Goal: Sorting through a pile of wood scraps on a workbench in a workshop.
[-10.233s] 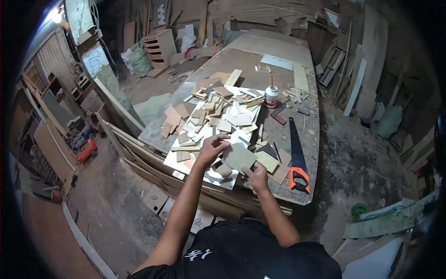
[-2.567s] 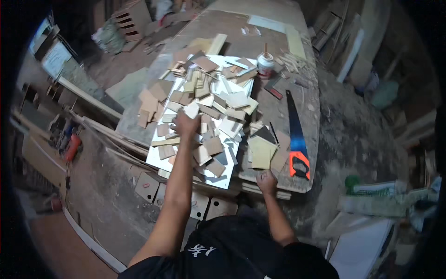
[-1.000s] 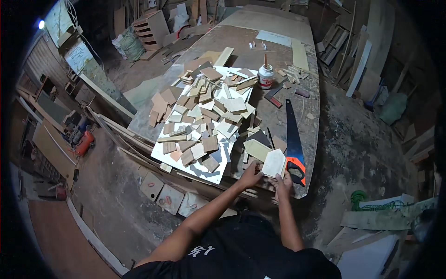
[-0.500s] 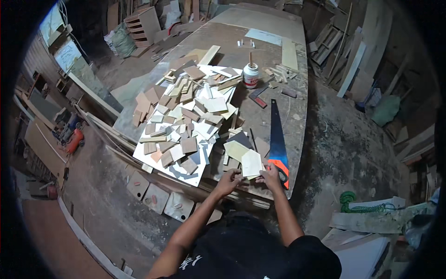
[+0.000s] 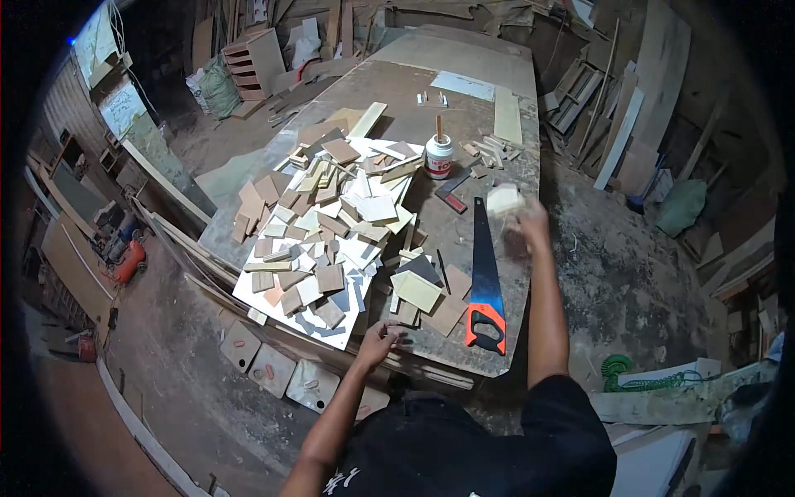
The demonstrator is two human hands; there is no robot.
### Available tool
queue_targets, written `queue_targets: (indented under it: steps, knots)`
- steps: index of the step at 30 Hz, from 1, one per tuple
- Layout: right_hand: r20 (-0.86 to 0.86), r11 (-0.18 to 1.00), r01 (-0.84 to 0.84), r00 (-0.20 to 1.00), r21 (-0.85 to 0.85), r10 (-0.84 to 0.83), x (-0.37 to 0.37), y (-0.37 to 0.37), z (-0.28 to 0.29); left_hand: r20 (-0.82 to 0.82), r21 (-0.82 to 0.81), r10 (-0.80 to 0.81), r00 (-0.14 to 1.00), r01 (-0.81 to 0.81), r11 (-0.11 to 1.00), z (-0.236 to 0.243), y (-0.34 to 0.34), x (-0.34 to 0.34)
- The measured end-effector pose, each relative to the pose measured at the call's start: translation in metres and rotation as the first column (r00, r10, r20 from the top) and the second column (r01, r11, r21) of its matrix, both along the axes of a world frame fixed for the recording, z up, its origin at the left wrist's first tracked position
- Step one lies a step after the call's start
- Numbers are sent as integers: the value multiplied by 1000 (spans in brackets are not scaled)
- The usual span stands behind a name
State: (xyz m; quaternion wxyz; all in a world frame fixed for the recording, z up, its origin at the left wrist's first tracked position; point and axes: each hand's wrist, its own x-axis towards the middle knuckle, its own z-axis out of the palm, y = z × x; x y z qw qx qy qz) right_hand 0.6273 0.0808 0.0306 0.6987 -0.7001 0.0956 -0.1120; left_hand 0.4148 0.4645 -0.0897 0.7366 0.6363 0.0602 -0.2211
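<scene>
My right hand point(image 5: 530, 225), blurred by motion, reaches out over the right side of the bench with a pale flat wood piece point(image 5: 503, 199) at its fingertips. Below it lies a handsaw point(image 5: 486, 286) with a dark blade and an orange-and-black handle. My left hand point(image 5: 379, 341) hovers at the bench's near edge, fingers loosely bent and apart, with nothing visible in them. Just beyond that hand, a pale yellow angled wood piece point(image 5: 416, 291) rests on brown offcuts. A thin dark pencil-like stick point(image 5: 442, 270) lies beside them.
A large heap of small wood offcuts point(image 5: 329, 224) covers a white board on the bench's left half. Behind stand a white tub point(image 5: 438, 157) with a stick in it and a try square point(image 5: 453, 199). Small scraps point(image 5: 492, 153) lie at the right. An orange machine point(image 5: 126, 263) sits on the floor.
My right hand has swung forward and right from the near edge, carrying the pale wood piece past the saw. My left hand has let go of it and drawn slightly back left.
</scene>
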Motion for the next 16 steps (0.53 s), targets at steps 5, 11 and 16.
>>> queue_targets:
  steps: [5,11,16]
  knots:
    - [-67,919,-33,998,-393,7,23,51,27,12,83,48,999,-49,995,10,13,-8]
    - [-211,826,-340,939,-450,272,-52,116,-62,78,50,44,996,-48,998,41,35,-12]
    - [-207,766,-428,904,-480,375,-98,159,-111,161,82,88,983,-102,991,64,66,0]
